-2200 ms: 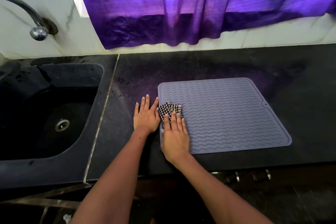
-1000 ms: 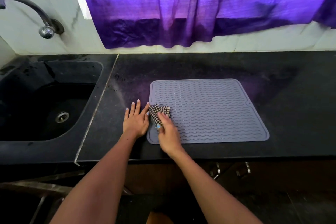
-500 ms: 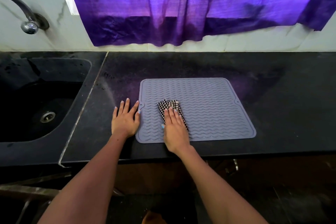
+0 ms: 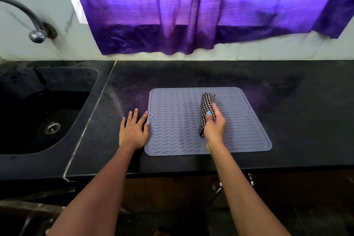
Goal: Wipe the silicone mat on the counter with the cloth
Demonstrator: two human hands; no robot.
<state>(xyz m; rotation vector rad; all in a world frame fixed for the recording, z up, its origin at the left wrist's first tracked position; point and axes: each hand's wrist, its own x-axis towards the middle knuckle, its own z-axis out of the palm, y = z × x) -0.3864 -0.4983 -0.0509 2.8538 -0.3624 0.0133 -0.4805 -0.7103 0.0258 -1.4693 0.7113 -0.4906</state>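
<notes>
A grey silicone mat (image 4: pixel 178 126) with wavy ridges lies flat on the black counter (image 4: pixel 297 101). A black-and-white checked cloth (image 4: pixel 206 105), bunched into a long roll, rests on the mat right of its middle. My right hand (image 4: pixel 214 126) grips the near part of the cloth, thumb on top. My left hand (image 4: pixel 133 130) lies flat on the counter with fingers spread, its thumb touching the mat's left edge.
A black sink (image 4: pixel 38 113) with a metal drain (image 4: pixel 52 128) is set into the counter at the left, with a curved tap (image 4: pixel 36 32) above it. A purple curtain (image 4: pixel 191 9) hangs over the back wall. The counter's front edge runs just below the mat.
My right hand has slid the cloth from the mat's left edge toward its middle and right. The cloth has stretched into a longer roll. My left hand has stayed at the left edge.
</notes>
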